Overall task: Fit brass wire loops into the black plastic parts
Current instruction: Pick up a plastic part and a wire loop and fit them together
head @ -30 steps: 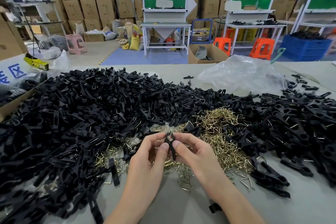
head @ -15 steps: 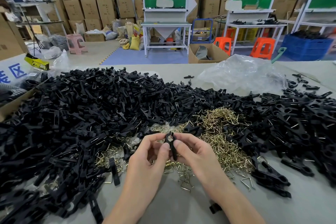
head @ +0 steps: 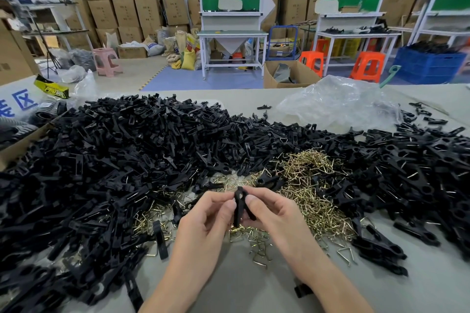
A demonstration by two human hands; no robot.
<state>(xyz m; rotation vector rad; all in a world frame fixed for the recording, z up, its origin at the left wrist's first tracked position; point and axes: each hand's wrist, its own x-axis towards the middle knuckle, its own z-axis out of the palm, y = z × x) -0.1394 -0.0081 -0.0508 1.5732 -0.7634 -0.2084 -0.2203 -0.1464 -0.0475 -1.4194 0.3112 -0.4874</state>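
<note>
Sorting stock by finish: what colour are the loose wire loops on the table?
Brass-gold wire loops, clearest in the head view.

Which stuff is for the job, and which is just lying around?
For the job:
black plastic part held by left hand and right hand
brass wire loops
pile of black parts

Just lying around:
clear plastic bag
orange stools
cardboard boxes
</note>
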